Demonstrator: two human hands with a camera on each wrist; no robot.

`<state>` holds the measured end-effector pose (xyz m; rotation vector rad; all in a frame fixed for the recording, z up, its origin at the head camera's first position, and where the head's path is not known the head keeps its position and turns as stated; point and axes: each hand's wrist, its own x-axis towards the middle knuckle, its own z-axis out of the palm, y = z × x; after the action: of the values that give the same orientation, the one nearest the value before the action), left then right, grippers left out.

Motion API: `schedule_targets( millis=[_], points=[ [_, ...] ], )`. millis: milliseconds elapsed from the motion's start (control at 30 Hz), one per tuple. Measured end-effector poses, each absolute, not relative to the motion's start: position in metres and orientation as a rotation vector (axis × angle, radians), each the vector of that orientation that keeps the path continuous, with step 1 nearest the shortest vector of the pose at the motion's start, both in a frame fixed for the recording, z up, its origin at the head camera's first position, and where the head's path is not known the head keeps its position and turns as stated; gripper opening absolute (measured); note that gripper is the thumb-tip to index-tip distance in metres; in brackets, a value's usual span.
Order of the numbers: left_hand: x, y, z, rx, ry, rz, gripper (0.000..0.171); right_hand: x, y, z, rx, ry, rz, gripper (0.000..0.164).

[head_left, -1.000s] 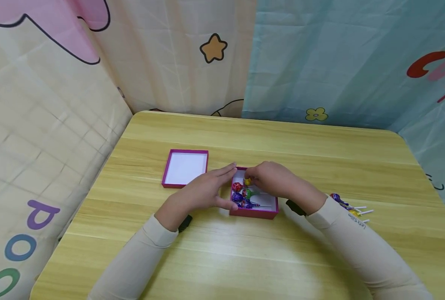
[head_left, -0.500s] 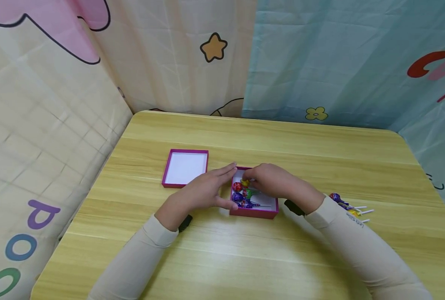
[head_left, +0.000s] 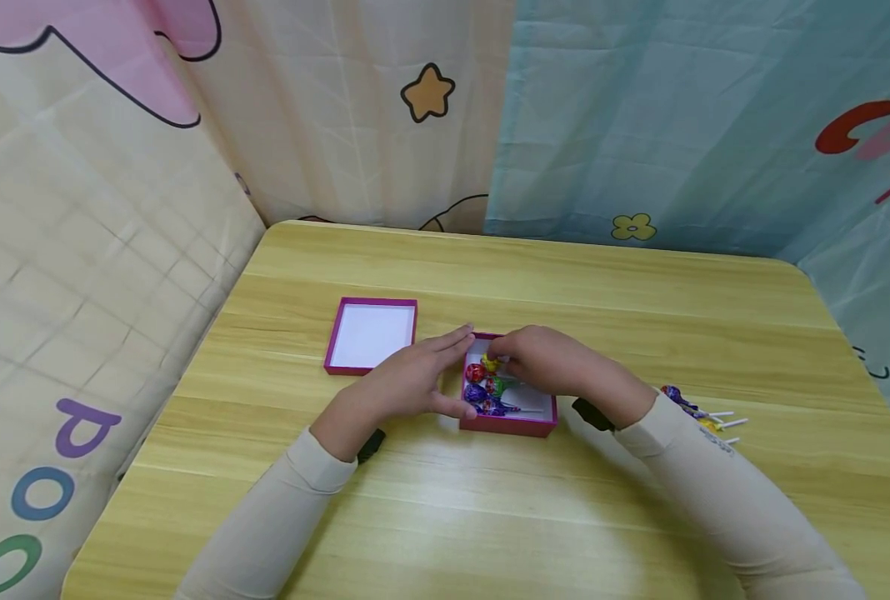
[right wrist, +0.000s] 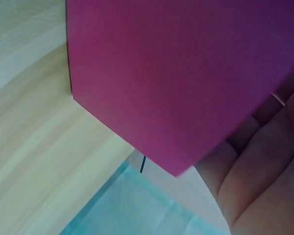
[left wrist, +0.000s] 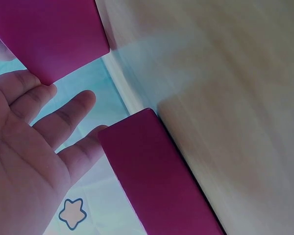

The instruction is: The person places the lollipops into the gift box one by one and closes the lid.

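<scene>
An open magenta box (head_left: 507, 426) with a white inside stands mid-table. Several wrapped lollipops lie in it: a red one (head_left: 474, 372), a green one (head_left: 495, 386) and purple ones (head_left: 493, 407). My left hand (head_left: 407, 379) rests against the box's left side, fingers stretched to the far corner and thumb by the near one. Reaching in over the right side, my right hand (head_left: 553, 360) pinches a yellow lollipop (head_left: 490, 363) with its fingertips, near the red one. In the right wrist view, the box wall (right wrist: 171, 83) hides those fingertips.
The box's magenta lid (head_left: 371, 371) lies upturned to the left, white inside showing. More lollipops (head_left: 679, 398), purple and yellow with white sticks, lie right of the box, partly covered by the right sleeve (head_left: 685, 442). Printed curtains (head_left: 355, 125) hang behind the wooden table (head_left: 445, 517).
The right hand moves slightly within the box, and the yellow lollipop shifts a little left beside the red one. The left hand and the box stay in place.
</scene>
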<state>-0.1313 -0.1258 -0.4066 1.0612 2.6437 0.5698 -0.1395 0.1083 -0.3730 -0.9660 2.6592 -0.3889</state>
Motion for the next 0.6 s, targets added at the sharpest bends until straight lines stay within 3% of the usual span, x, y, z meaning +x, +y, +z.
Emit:
schedule_targets(
  millis=[600],
  points=[
    [-0.13, -0.125, -0.407, 1.045, 2.659, 0.547, 0.109, -0.123, 0.156, -0.343, -0.819, 2.772, -0.571, 0.024]
  ],
)
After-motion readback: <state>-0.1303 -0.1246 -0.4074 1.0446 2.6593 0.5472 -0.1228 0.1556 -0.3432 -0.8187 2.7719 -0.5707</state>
